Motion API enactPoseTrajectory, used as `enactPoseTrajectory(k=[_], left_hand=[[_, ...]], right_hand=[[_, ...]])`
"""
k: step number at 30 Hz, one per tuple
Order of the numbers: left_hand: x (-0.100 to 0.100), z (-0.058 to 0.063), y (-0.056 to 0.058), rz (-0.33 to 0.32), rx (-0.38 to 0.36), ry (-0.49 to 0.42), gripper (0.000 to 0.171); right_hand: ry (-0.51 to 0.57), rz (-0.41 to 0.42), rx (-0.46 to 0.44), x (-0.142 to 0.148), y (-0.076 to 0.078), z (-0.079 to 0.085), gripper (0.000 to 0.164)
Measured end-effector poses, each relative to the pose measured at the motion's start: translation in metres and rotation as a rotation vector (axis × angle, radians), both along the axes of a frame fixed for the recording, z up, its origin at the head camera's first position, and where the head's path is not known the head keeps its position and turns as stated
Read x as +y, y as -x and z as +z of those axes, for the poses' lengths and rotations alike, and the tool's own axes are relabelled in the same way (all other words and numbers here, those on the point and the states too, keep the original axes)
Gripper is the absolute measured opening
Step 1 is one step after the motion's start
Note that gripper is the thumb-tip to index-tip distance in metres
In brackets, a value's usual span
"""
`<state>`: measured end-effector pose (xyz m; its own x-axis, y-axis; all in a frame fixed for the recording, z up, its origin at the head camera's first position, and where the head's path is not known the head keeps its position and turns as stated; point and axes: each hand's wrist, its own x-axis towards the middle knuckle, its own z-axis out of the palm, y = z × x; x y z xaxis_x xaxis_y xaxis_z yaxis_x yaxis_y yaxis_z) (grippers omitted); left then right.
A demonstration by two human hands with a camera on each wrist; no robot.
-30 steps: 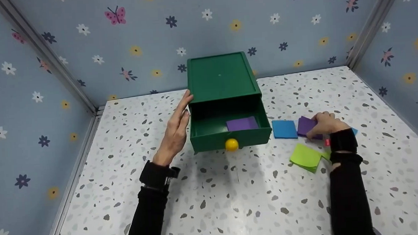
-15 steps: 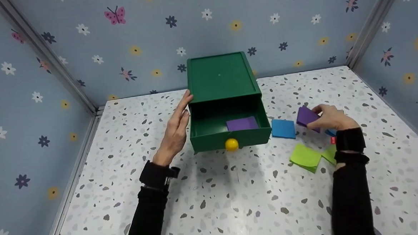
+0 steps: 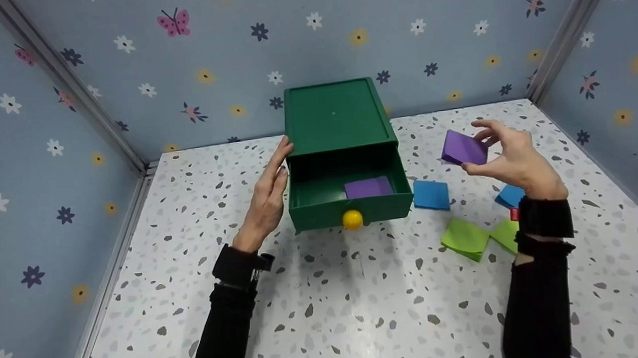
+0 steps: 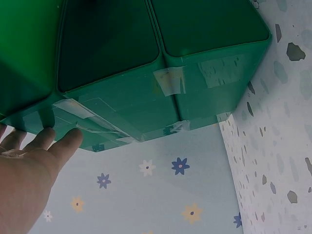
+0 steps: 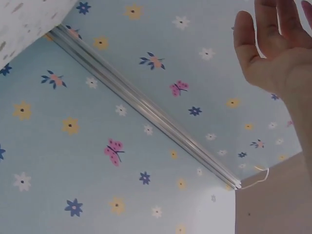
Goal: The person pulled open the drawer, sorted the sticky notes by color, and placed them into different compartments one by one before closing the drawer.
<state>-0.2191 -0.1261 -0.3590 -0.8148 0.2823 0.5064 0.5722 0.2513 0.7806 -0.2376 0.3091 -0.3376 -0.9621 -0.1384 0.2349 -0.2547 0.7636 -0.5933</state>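
My right hand [image 3: 523,160] pinches a purple sticky-note pad [image 3: 464,148] between thumb and fingers, above the table and right of the green drawer box [image 3: 337,115]. In the right wrist view only part of that hand [image 5: 280,53] shows, and the pad is out of frame. My left hand [image 3: 266,206] rests straight fingers against the box's left side; the left wrist view shows its fingertips at the taped green wall [image 4: 146,112]. The drawer [image 3: 321,216] is pulled out, with a yellow ball knob [image 3: 353,220] and another purple pad [image 3: 368,188] inside.
A blue pad [image 3: 430,195] lies beside the drawer, with a second blue pad [image 3: 510,195] partly behind my right wrist. Two lime-green pads [image 3: 466,239] lie nearer on the speckled table [image 3: 325,304]. Flower-patterned walls [image 3: 317,48] enclose the back and sides.
My right hand has lifted the purple pad off the table and raised it up and away, uncovering more of the second blue pad. The left hand and drawer box have stayed put.
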Motion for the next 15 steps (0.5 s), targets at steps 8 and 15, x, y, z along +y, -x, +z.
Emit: enactPoseTrajectory(k=[8, 15], left_hand=[[0.001, -0.001, 0.001, -0.002, -0.008, -0.011, 0.044], [0.001, -0.001, 0.001, -0.001, -0.019, -0.016, 0.044]], right_hand=[[0.016, 0.104, 0.339, -0.017, -0.016, 0.017, 0.052], [0.033, 0.212, 0.477, -0.037, -0.026, 0.028, 0.046]])
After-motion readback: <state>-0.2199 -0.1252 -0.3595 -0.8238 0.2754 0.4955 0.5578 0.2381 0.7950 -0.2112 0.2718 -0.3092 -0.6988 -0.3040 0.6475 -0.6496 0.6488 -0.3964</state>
